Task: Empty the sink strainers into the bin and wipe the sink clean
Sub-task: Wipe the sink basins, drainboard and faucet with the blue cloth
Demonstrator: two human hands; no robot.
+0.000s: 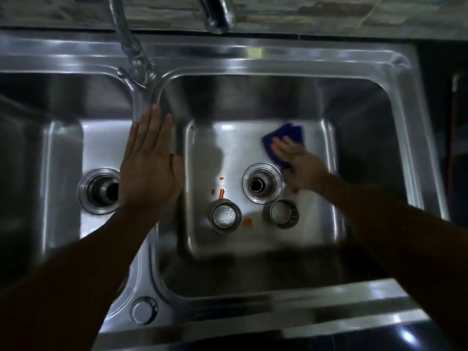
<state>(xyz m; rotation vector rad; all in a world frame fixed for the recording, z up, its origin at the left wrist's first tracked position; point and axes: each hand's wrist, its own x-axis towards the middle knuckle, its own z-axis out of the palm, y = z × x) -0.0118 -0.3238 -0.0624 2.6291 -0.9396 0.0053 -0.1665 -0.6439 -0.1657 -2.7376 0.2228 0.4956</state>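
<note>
The sink (pixel 278 59) has two basins. In the right basin the right hand (pixel 301 165), fingers extended flat though blurred, presses a blue cloth (pixel 286 134) on the floor toward the far right corner; the forearm reaches in from the near right edge. The left hand (pixel 149 171) lies flat, fingers straight and together, on the divider (pixel 144 249). Two strainers (pixel 225 215) stand apart near the near edge, orange scraps (pixel 221 193) beside the open drain (pixel 262 184).

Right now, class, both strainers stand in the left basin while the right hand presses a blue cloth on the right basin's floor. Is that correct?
One thing is wrong. The head view shows both strainers standing in the right basin instead. The right hand does press the blue cloth on the right basin's floor.
</note>
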